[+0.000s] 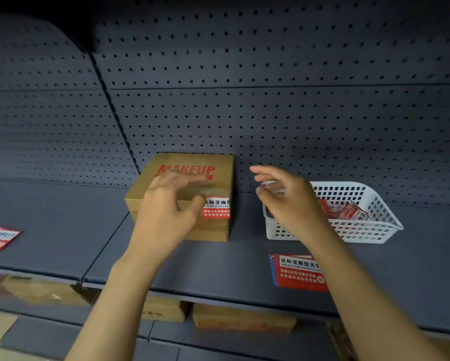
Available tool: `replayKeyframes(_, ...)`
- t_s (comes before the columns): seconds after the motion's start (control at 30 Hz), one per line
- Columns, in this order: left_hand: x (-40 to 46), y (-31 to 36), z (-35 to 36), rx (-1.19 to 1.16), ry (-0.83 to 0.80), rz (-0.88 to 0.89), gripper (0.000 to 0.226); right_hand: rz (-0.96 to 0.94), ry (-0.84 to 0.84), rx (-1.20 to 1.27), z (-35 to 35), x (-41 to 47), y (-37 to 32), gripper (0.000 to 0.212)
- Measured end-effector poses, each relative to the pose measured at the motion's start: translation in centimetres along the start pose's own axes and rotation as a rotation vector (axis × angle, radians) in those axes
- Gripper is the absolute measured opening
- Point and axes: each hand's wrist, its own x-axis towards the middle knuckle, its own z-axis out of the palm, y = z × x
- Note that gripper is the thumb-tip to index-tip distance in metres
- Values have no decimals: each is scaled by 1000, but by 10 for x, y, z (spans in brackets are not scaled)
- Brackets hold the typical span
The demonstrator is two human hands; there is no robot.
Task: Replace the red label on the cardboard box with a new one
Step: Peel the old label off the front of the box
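A brown cardboard box (166, 165) printed "MAKEUP" in red stands on the dark shelf against the pegboard. A red and white label (217, 208) is stuck over its front right top edge. My left hand (169, 209) hovers blurred over the box's front, fingers spread, thumb next to the label, holding nothing. My right hand (286, 201) is in the air to the right of the box, in front of a white basket, fingers apart and empty. A stack of new red labels (294, 272) lies on the shelf near its front edge, below my right forearm.
The white perforated basket (375, 230) at the right holds crumpled red labels (346, 211). One more red label (0, 239) lies at the far left of the shelf (62, 230). Cardboard boxes (242, 319) sit on the lower shelf. The pegboard wall (270, 100) closes the back.
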Motion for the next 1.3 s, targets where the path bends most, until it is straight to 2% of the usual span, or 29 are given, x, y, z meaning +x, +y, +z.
replayKeyframes(0.13, 2, -14, -1, 33, -141, 8, 41, -16, -65, -107, 18, 4, 8, 47)
replayKeyframes(0.2, 5, -23, 0, 73, -183, 25, 48, -92, -60, -127, 27, 5, 8, 42)
replayKeyframes(0.3, 8, -34, 2, 132, -197, 15, 52, -195, -53, -167, 39, 6, -1, 28)
replayKeyframes(0.43, 10, -40, 6, 214, -195, -23, 47, -254, -105, -350, 54, 6, -16, 28)
replayKeyframes(0.53, 12, -42, 4, 237, -209, -24, 44, -265, -120, -396, 62, 8, -18, 27)
replayKeyframes(0.93, 20, -49, 1, 357, -209, 12, 32, -337, -60, -272, 71, 8, -13, 3)
replayKeyframes(1.3, 20, -46, -1, 405, -197, -20, 28, -445, -86, -342, 63, 10, -6, 5)
